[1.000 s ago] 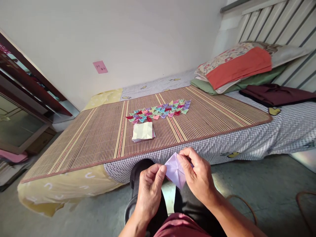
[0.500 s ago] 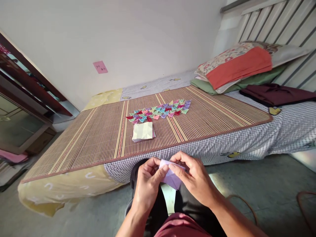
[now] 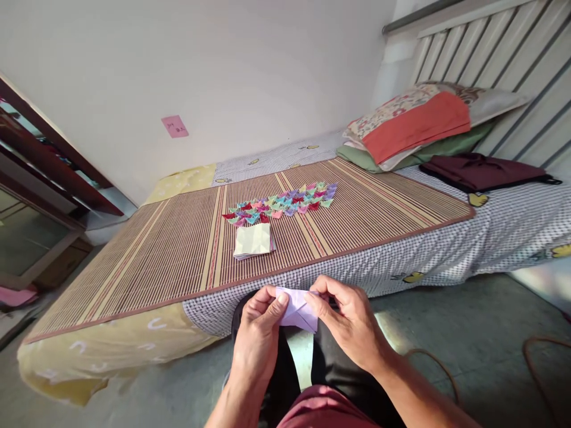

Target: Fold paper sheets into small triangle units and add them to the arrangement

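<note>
Both my hands pinch a small lilac paper [image 3: 297,310] over my lap, just in front of the bed's edge. My left hand [image 3: 256,345] grips its left side with thumb and fingers closed. My right hand [image 3: 352,324] grips its right side the same way. The paper is folded into a flat, narrow shape. On the striped bamboo mat [image 3: 178,249] lies a stack of pale square papers [image 3: 253,241]. Beyond the stack, several small folded paper pieces in many colours [image 3: 281,203] lie in rows.
The mat covers a bed with a checked sheet [image 3: 491,232] and a yellow cover [image 3: 111,345]. Pillows [image 3: 414,122] and a dark red cloth [image 3: 482,169] lie at the right end. A dark wooden cabinet [image 3: 40,196] stands at left. A pink note [image 3: 174,126] sticks to the wall.
The lilac paper went from an open diamond shape to a flatter, narrower fold as my hands drew closer together. The view shifted slightly to the right.
</note>
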The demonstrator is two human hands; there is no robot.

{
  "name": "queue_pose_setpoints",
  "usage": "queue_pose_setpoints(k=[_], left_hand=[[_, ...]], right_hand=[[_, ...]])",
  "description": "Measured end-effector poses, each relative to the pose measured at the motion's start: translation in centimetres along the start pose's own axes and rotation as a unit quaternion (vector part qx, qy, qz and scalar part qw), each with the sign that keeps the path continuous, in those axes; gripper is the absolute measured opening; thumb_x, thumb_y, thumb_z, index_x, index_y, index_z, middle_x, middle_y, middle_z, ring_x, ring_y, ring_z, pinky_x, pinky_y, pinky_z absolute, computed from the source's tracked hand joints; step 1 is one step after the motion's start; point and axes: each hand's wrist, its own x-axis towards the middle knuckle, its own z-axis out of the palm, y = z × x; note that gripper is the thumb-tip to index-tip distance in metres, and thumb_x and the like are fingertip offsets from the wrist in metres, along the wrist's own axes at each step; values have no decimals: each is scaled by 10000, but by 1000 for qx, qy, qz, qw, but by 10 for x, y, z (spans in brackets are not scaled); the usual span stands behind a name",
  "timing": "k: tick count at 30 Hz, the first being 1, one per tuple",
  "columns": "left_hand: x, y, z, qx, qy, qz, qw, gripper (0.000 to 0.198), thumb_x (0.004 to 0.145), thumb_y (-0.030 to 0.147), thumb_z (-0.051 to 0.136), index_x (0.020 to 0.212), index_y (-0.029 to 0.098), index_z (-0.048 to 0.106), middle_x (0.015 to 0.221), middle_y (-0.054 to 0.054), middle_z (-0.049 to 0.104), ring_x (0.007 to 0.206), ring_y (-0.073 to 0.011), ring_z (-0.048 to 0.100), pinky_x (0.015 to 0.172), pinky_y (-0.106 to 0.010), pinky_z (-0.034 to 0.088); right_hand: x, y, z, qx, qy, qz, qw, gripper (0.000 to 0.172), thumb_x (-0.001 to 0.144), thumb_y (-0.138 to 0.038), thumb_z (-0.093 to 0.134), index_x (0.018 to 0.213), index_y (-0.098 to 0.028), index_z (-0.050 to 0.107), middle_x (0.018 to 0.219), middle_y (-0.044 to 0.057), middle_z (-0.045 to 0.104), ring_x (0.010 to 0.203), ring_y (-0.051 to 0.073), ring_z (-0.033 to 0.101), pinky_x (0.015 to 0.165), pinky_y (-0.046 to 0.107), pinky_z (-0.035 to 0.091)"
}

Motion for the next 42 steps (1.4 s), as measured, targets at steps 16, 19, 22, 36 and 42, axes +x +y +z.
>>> queue_pose_setpoints(k=[16, 19, 22, 36, 42], left_hand=[[-13, 1, 1, 170, 7, 76, 983, 439, 813, 519, 881, 716, 166, 639, 608, 44, 530, 558, -73, 393, 546, -192, 357], [-14, 0, 0, 178, -1, 77, 981, 442, 839, 530, 854, 715, 170, 628, 608, 48, 506, 567, -80, 384, 549, -199, 346], [-14, 1, -3, 199, -23, 67, 977, 408, 844, 531, 844, 782, 175, 655, 667, 23, 567, 601, -105, 447, 570, -224, 378], [-10, 14, -6, 376, -124, 47, 917, 427, 938, 536, 709, 711, 183, 630, 663, -8, 587, 659, -148, 460, 630, -281, 353], [-10, 9, -6, 330, -126, 38, 935, 429, 912, 530, 762, 704, 171, 654, 668, -20, 626, 667, -142, 495, 648, -272, 372]], right_hand=[[-3, 0, -7, 10, -54, 23, 998, 282, 1045, -385, 596, 827, -207, 611, 698, -39, 554, 634, 129, 508, 592, 243, 392], [-4, -2, -5, -4, -47, 19, 999, 320, 1039, -386, 598, 777, -203, 591, 663, -45, 536, 607, 121, 488, 590, 248, 378], [-6, -2, -4, -9, -59, 17, 998, 321, 1036, -362, 584, 757, -203, 567, 648, -49, 519, 597, 116, 471, 578, 247, 365], [2, 1, -18, -12, -59, 13, 998, 367, 1055, -384, 574, 733, -210, 551, 617, -55, 480, 572, 117, 450, 558, 248, 351], [11, 8, -27, 30, 5, 44, 999, 357, 1036, -404, 608, 737, -209, 612, 642, -33, 537, 596, 138, 513, 562, 258, 403]])
